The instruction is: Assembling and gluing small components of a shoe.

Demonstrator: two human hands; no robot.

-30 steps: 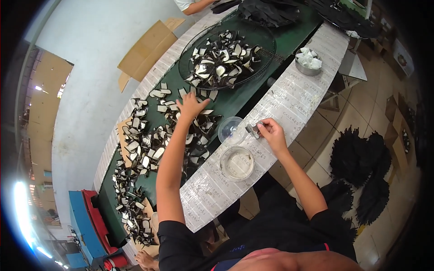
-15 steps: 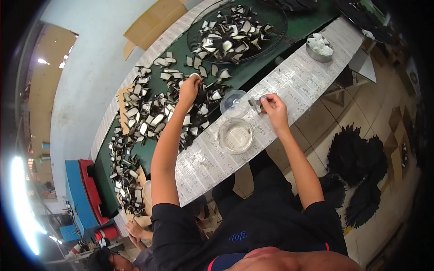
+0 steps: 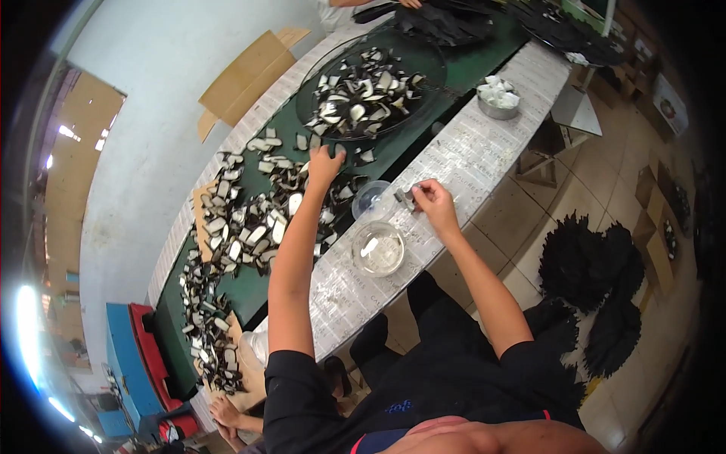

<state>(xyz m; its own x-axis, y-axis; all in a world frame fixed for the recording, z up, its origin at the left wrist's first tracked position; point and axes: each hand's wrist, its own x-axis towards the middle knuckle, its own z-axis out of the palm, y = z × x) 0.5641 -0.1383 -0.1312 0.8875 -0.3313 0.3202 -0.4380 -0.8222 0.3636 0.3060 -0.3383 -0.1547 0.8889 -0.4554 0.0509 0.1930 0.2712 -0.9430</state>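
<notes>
My left hand (image 3: 324, 165) is stretched over the green work surface (image 3: 393, 155), its fingers apart, at the far side of a heap of small curved black-and-white pieces (image 3: 238, 234). The fingertips are close to some loose pieces; I see nothing gripped in them. My right hand (image 3: 434, 204) is closed in a pinch on a small dark grey piece (image 3: 404, 195), above the paper-covered strip (image 3: 469, 151). Beside it stand a clear plastic bowl (image 3: 361, 204) and a clear round glass dish (image 3: 401, 261).
A round mesh tray (image 3: 304, 113) holds more pieces at the far side. A metal bowl (image 3: 501, 113) of white scraps stands right. Black fringed bundles (image 3: 582, 261) lie on the floor. Other people's hands show at lower left (image 3: 227, 412) and top (image 3: 410, 3).
My left hand has opened its fingers and lies farther along the heap's far edge. My right hand still pinches the dark piece. The view has shifted, and another person's hand now shows at the top.
</notes>
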